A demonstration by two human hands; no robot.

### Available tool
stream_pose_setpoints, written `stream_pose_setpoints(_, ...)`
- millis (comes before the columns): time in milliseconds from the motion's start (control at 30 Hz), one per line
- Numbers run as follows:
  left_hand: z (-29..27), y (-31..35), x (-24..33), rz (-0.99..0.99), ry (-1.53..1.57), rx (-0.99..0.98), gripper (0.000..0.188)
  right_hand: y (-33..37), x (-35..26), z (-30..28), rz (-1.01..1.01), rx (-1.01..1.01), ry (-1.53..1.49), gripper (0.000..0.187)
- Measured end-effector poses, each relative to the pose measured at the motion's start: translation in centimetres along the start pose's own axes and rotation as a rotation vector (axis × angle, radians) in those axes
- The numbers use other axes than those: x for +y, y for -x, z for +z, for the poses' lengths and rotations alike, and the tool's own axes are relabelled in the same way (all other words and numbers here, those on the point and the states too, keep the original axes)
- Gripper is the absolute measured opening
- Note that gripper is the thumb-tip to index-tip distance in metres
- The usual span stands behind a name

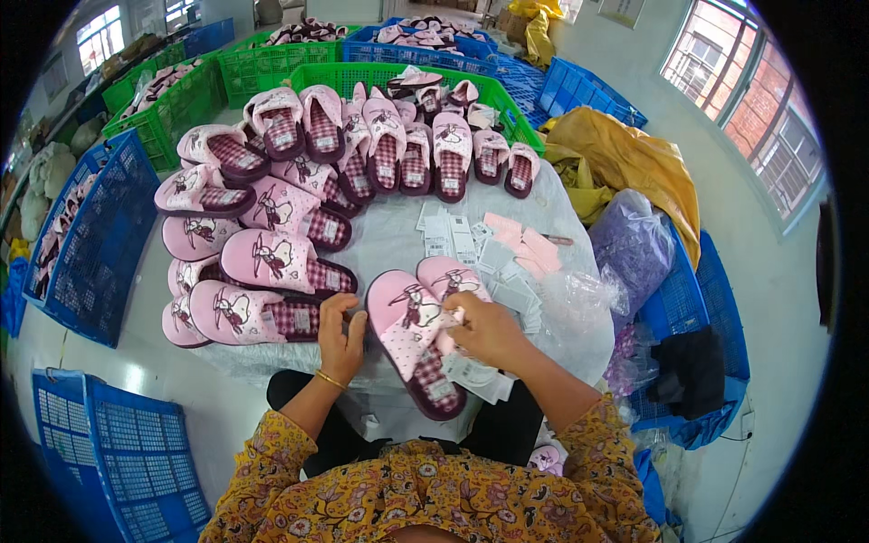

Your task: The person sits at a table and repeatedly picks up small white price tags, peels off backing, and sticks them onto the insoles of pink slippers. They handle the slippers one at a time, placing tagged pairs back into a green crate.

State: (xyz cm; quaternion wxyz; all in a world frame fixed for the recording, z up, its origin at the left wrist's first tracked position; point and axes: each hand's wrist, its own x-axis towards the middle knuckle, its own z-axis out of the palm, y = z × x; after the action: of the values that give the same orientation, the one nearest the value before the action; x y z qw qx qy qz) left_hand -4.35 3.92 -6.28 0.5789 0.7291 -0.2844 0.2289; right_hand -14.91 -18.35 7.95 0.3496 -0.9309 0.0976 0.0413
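In front of my body is a pair of pink slippers [399, 312] with a cartoon dog print and dark red checked insoles, toes pointing away. My right hand [493, 333] is closed on the pair at its right side. White paper tags [478, 376] hang below that hand, over the slippers' heel part; how they are held is hidden. My left hand [340, 342], with a bracelet at the wrist, is empty, its thumb and fingers apart. It sits between the pair and the heel end of a stacked slipper [240, 312] on the left.
More pink slippers [451, 154] line the far and left sides of the plastic-covered table [380, 231]. White tags [450, 237] and pink cards [525, 242] lie right of centre. Green crates [312, 76] stand behind; blue crates [100, 244] flank the table. Purple bagged material [634, 249] is at right.
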Motion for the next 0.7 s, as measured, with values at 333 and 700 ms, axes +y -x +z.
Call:
stream_pose_setpoints(333, 0.9, 0.3, 0.5, -0.069, 0.093, -0.037, 0.019, -26.8, -4.3, -28.5, -0.510, 0.770, -0.046, 0.072)
stream_pose_setpoints(700, 0.1, -0.1, 0.1, -0.056, 0.045, -0.039, 0.020, -29.4, 5.7, -6.4, -0.173, 0.647, 0.059, 0.052)
